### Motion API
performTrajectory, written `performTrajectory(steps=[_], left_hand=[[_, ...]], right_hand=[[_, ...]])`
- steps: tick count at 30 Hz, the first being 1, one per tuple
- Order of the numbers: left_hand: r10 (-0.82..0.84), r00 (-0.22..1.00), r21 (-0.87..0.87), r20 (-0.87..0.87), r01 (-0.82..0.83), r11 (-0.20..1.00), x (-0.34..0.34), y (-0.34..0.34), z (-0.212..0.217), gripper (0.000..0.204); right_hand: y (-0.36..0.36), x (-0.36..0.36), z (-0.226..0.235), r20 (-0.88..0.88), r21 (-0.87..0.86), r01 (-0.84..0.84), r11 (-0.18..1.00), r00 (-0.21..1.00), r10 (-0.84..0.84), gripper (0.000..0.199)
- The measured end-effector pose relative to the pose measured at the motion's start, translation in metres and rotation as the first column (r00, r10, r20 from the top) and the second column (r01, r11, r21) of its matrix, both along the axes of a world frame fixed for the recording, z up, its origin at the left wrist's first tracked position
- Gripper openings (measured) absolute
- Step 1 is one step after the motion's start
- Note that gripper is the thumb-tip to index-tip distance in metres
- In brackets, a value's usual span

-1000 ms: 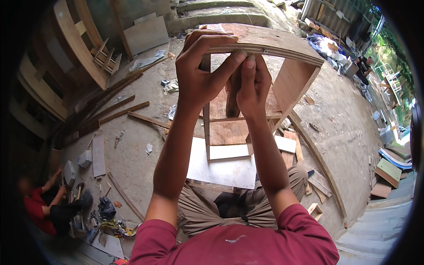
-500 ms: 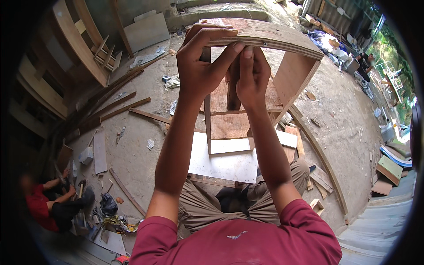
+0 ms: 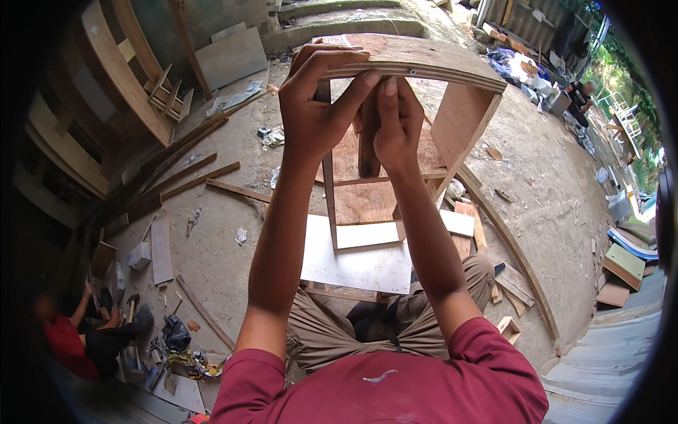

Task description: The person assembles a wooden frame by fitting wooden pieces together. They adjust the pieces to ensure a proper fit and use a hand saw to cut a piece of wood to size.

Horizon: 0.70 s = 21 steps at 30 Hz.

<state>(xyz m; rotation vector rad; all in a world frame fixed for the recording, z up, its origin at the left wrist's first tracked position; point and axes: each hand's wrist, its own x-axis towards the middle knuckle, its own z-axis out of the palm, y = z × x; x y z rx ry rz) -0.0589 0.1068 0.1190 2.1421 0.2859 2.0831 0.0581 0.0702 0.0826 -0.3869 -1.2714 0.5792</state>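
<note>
A plywood box frame (image 3: pixel 424 55) with open sides stands upright in front of me, over a white board (image 3: pixel 353 261). My left hand (image 3: pixel 314 99) is closed around the left end of its top panel, fingers over the top and thumb under the front edge. Just beneath that edge, my right hand (image 3: pixel 397 127) is closed with its thumb pointing up, close to the left thumb. A dark, narrow wooden piece like a handle (image 3: pixel 369 152) hangs down from the right hand's grip. Its upper end is hidden by my fingers.
A long wooden strip (image 3: pixel 508 247) curves along the floor to the right, near loose offcuts (image 3: pixel 515 286). Several timber lengths (image 3: pixel 201 181) lie left. A person in red (image 3: pixel 70 339) sits lower left; another person (image 3: pixel 580 99) sits far right. Corrugated sheets (image 3: pixel 600 367) lie lower right.
The top of the box frame and both hands have shifted slightly left and down in view. My grips look the same. The person at lower left has moved their arms.
</note>
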Motion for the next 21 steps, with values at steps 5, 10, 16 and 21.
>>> performTrajectory(steps=[5, 10, 16, 21], left_hand=[[-0.019, 0.999, 0.037, 0.04, 0.017, 0.999, 0.003, 0.003, 0.001, 0.023], [-0.037, 0.999, 0.028, 0.04, 0.036, 0.999, 0.005, 0.004, 0.0, 0.023], [-0.094, 0.995, -0.009, 0.044, 0.095, 0.995, 0.003, 0.004, -0.001, 0.024], [-0.009, 1.0, 0.031, 0.025, 0.008, 0.999, 0.002, 0.004, -0.001, 0.025]], right_hand=[[-0.004, 0.015, -0.008, -0.065, -0.069, -0.237, 0.969, 0.97, 0.233, 0.04], [-0.011, 0.03, -0.04, 0.232, -0.326, -0.061, 0.944, 0.962, 0.142, 0.047], [-0.023, 0.062, -0.039, 0.699, -0.326, 0.091, 0.941, 0.694, 0.175, 0.062], [-0.035, 0.076, -0.031, 0.859, -0.255, 0.197, 0.947, 0.496, 0.128, 0.065]])
